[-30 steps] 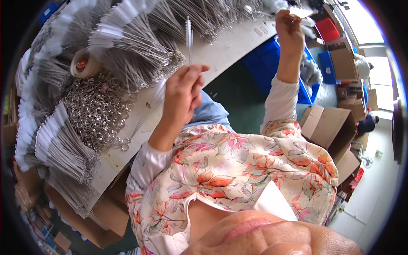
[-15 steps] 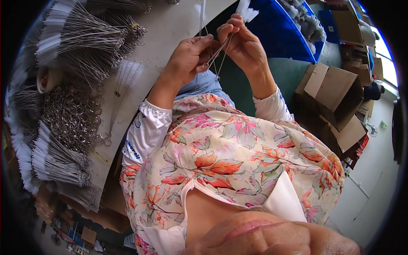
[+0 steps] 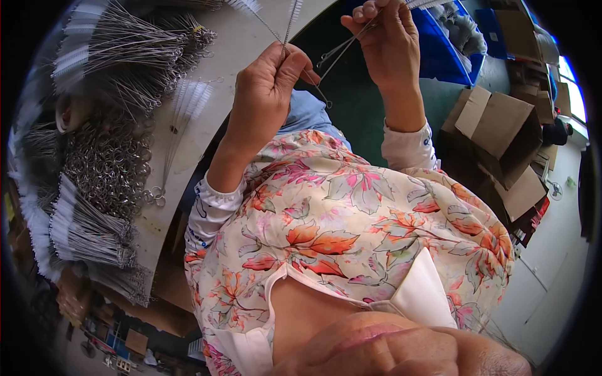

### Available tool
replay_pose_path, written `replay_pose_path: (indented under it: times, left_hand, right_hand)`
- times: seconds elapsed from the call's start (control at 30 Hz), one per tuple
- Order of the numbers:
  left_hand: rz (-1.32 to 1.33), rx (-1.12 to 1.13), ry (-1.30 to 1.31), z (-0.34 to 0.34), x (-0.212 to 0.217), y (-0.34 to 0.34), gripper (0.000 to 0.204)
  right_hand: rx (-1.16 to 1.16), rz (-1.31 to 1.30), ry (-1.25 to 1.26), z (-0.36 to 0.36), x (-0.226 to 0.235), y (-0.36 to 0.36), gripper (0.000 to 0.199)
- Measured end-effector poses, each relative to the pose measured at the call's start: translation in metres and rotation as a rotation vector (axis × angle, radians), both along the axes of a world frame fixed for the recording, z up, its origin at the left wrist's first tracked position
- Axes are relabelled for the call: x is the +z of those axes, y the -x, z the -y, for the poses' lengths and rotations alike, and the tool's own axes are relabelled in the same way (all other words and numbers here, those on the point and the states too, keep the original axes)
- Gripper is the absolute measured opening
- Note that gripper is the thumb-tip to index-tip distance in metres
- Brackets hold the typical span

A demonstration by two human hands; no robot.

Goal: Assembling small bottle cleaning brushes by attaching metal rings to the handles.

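Note:
My left hand pinches the wire stems of thin white-bristled brushes that stick up past its fingertips. My right hand is raised beside it and grips a few more wire brush stems, whose looped ends slant down toward the left hand. The two hands are close together above the edge of the white worktable. Floral sleeves cover both forearms.
Bundles of wire brushes and a heap of metal key rings lie on the table at left, with more bundles lower down. A blue bin and open cardboard boxes stand on the floor at right.
A second ago my right hand was stretched far out toward the blue bin; it came back with brushes and now meets my left hand. The view has tilted.

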State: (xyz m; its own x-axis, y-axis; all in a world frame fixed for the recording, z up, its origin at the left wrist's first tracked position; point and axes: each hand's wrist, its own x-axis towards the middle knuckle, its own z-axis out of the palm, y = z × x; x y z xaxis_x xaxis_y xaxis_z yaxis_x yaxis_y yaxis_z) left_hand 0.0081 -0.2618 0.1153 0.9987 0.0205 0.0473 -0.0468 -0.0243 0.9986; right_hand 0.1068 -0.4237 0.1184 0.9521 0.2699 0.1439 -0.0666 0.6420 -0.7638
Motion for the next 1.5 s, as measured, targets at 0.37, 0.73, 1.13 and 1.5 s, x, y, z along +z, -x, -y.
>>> replay_pose_path:
  times: [0.37, 0.73, 1.13, 1.5]
  left_hand:
    - [-0.296, -0.105, 0.343, -0.006, 0.0, 0.01, 0.029]
    - [-0.36, -0.402, 0.392, -0.015, 0.003, 0.03, 0.023]
    - [-0.096, 0.016, 0.456, -0.017, 0.002, 0.028, 0.025]
    - [-0.084, 0.147, 0.437, -0.049, 0.016, 0.045, 0.037]
  right_hand:
    - [-0.017, -0.23, -0.287, -0.046, 0.012, -0.008, 0.016]
    - [-0.286, -0.203, -0.398, 0.029, -0.027, -0.166, 0.025]
    - [0.346, 0.19, 0.622, -0.047, 0.026, 0.002, 0.021]
    - [-0.176, 0.53, 1.123, -0.042, 0.09, -0.265, 0.026]
